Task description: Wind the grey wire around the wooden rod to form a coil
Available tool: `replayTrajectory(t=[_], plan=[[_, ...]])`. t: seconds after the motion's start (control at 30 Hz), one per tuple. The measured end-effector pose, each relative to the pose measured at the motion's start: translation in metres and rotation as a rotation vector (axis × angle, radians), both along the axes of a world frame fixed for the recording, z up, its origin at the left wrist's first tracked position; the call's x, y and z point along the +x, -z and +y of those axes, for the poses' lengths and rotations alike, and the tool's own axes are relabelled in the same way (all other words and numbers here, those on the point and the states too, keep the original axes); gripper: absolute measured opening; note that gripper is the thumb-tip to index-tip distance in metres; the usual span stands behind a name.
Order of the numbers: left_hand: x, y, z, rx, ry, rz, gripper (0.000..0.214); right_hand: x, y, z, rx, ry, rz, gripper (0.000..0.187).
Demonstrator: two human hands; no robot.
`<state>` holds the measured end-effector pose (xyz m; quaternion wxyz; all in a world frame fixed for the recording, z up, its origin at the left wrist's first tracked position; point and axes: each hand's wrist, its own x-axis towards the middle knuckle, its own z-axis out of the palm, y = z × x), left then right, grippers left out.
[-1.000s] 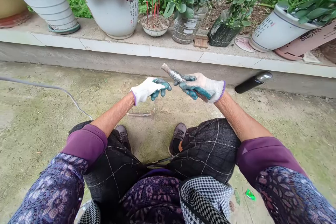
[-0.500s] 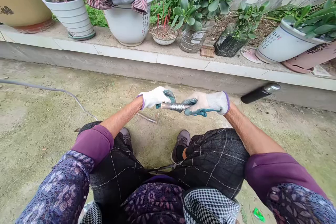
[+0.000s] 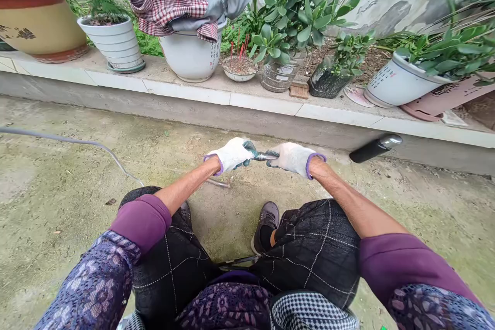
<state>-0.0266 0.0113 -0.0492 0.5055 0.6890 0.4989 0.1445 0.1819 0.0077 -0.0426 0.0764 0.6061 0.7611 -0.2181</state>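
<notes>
Both of my hands wear white gloves with dark green palms and purple cuffs. They are held close together over the ground in front of my knees. Between them is a short rod wound with something silvery [image 3: 263, 157]. My left hand [image 3: 236, 153] is closed around the rod's left end and hides it. The fingers of my right hand [image 3: 288, 158] are closed on its right part. Whether the winding is wire or film I cannot make out. Below my left hand, a thin stick [image 3: 218, 183] lies on the concrete, partly behind my forearm.
A tiled ledge [image 3: 263, 104] runs across the front, bearing potted plants, a bowl with red incense sticks [image 3: 240, 68] and a small brush [image 3: 299, 90]. A black cylinder with a silver cap [image 3: 375, 148] leans by its base. A grey hose [image 3: 77, 140] lies at left.
My right hand has shifted left, closer to my left hand. My left fingers now cover the rod's left end, which showed before. The view has tilted up slightly.
</notes>
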Motion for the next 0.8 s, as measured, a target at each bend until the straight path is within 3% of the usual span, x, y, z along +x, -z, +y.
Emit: replayTrajectory(t=[0.13,0.37,0.47,0.6,0.7,0.8], plan=[[0.000,0.000,0.002,0.008,-0.065,-0.069,0.015,-0.002,-0.004,0.006,0.079,0.046,0.044,0.022],[-0.007,-0.022,0.026,-0.085,-0.151,-0.445,0.013,-0.020,-0.033,0.018,0.012,0.396,0.664,0.021],[-0.015,-0.030,0.037,-0.080,-0.141,-0.465,0.012,-0.028,-0.039,0.021,-0.032,0.432,0.904,0.025],[-0.030,-0.030,0.048,-0.039,-0.097,-0.321,0.010,-0.028,-0.033,0.017,-0.150,0.409,1.194,0.037],[-0.041,-0.026,0.052,-0.075,-0.055,-0.294,0.013,-0.023,-0.027,0.013,-0.231,0.397,1.285,0.043],[-0.045,-0.024,0.051,-0.143,0.002,-0.413,0.024,-0.019,-0.024,0.018,-0.219,0.436,1.317,0.045]])
